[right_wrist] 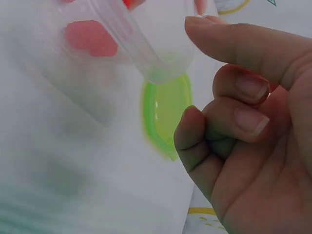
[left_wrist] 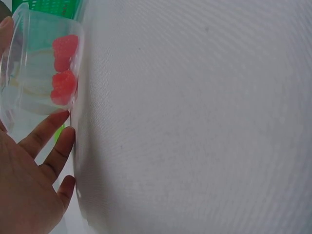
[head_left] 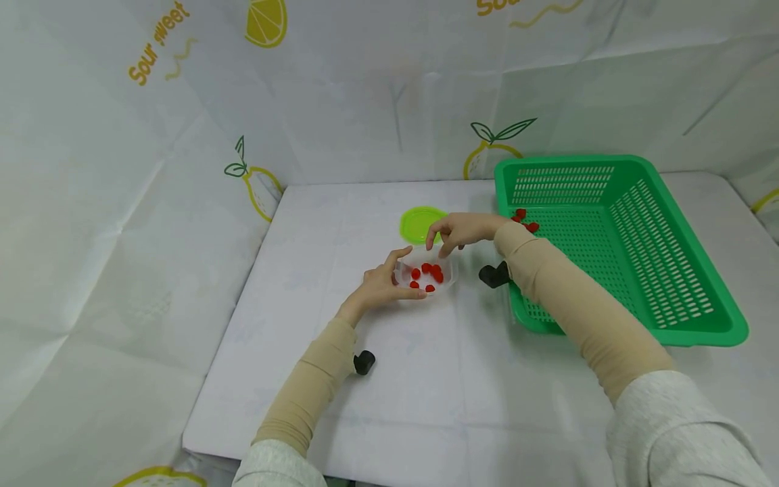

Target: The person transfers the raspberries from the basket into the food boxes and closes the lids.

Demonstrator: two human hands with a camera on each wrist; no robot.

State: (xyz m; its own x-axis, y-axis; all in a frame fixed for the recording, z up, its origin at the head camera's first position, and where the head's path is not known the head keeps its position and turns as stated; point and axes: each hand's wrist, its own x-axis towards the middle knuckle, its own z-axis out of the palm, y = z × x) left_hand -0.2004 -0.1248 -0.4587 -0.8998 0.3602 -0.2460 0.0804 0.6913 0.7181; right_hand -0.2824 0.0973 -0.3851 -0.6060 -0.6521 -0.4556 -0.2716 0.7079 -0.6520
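Note:
A clear plastic tub (head_left: 449,279) stands on the table with several red, bumpy berries (head_left: 437,273) on its bottom. My left hand (head_left: 380,283) grips the tub from the left, thumb along the near side and fingers at the far side. In the left wrist view, berries (left_wrist: 64,87) show through the tub wall (left_wrist: 36,46). Over the tub's far right rim hangs my right hand (head_left: 467,228), index finger and thumb apart. The right wrist view shows this hand's (right_wrist: 258,126) other fingers loosely curled, with no berry visible between thumb and fingertips.
A yellow-green round lid (head_left: 417,226) lies just behind the tub. To the right stands a large green slotted basket (head_left: 608,230), with several red berries (head_left: 532,227) at its left side. The white-covered table (head_left: 414,392) meets a lemon-printed sheet (head_left: 377,122) behind.

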